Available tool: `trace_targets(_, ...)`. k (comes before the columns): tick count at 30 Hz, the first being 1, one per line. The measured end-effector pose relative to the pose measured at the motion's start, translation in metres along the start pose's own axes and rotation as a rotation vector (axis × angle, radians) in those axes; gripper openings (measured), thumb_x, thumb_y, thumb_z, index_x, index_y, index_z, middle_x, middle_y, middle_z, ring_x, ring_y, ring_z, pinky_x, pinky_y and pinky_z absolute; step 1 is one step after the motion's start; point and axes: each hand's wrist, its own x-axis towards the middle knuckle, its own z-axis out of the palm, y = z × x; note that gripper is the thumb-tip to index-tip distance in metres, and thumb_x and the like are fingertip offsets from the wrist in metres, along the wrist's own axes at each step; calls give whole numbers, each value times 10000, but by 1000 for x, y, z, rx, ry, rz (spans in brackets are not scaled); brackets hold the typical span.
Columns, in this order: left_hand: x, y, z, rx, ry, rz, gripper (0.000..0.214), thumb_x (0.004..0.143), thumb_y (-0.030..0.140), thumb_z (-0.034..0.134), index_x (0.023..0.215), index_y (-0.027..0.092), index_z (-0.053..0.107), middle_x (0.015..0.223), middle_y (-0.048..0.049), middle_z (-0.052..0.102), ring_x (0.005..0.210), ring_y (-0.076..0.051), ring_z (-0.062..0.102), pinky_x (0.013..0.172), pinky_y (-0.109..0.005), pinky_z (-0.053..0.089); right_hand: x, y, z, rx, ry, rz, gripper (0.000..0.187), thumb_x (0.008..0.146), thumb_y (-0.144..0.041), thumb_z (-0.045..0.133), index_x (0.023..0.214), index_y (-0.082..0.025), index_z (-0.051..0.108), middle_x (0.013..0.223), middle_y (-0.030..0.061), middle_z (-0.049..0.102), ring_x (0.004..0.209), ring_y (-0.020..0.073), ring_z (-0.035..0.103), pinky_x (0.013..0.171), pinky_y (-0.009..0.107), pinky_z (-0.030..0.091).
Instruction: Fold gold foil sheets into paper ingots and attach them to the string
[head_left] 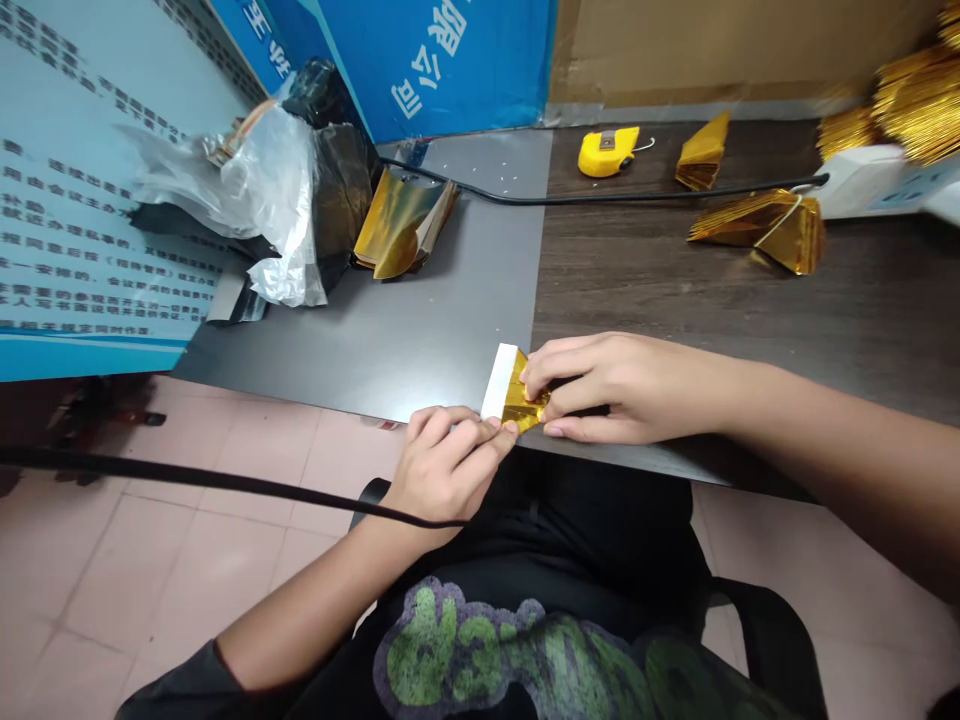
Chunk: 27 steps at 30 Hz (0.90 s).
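A small piece of gold foil paper [522,402] with a white underside lies at the near edge of the table [420,330]. My left hand [444,468] is curled, with its thumb and fingertips pinching the paper's lower corner. My right hand [606,388] rests on the paper from the right, fingers bent and pressing its folded gold part down.
A stack of gold sheets [397,228] lies beside plastic bags [262,190] at the back left. A yellow tape measure [609,151], folded gold pieces [765,228] and a white power strip [877,180] sit at the back right. Black cables cross the table and my left arm.
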Motion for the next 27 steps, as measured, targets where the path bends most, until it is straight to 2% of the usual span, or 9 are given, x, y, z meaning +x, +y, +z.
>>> trace_targets(3,4,-5,-1,-79,-52,75,265,917,111,638,1166,198,664,907,-12,727,932,-157,585,809,-300,430,2,2,9,-58,69,-33,298,1035,-249,504,846,-150,712,965,108,704,1006,214,646,876,348,537)
trace_targets(6,8,-14,-4,-141,-95,81,231,922,108,628,1120,222,665,927,6,729,912,-153,569,785,-302,411,4,3,14,-67,95,-46,273,1043,-244,496,921,-144,718,974,106,715,1007,208,657,862,336,545)
trace_targets(9,11,-22,-7,-202,-124,112,175,913,130,653,1061,222,672,980,3,731,941,-164,564,790,-308,417,4,3,13,-66,74,-53,264,1054,-240,471,1056,-164,724,1045,103,720,1020,194,657,857,326,545)
trace_targets(11,14,-25,-9,-210,-164,135,174,915,148,659,1068,229,680,1026,-4,728,980,-176,566,807,-317,425,2,5,13,-91,36,-44,290,1060,-218,446,1079,-185,733,1092,100,718,1031,187,660,864,324,543)
trace_targets(17,27,-27,-7,-183,-218,44,133,949,264,654,1059,251,729,1040,-14,725,962,-165,565,808,-320,425,-2,21,11,-128,61,-6,307,1036,-165,437,1114,-203,732,1216,81,699,1075,174,681,910,328,572)
trace_targets(22,36,-33,-7,-233,-250,38,116,964,279,636,1009,246,737,1002,-2,738,930,-145,575,789,-308,413,2,15,11,-233,74,-14,293,1015,-186,449,1095,-201,731,1137,82,696,1053,195,683,1126,494,468)
trace_targets(27,34,-40,-12,-268,-269,113,99,953,252,655,1032,251,715,1055,14,746,990,-145,596,827,-313,414,3,3,14,-258,36,21,336,1005,-166,421,1057,-237,745,1125,76,682,1025,202,680,1123,584,436)
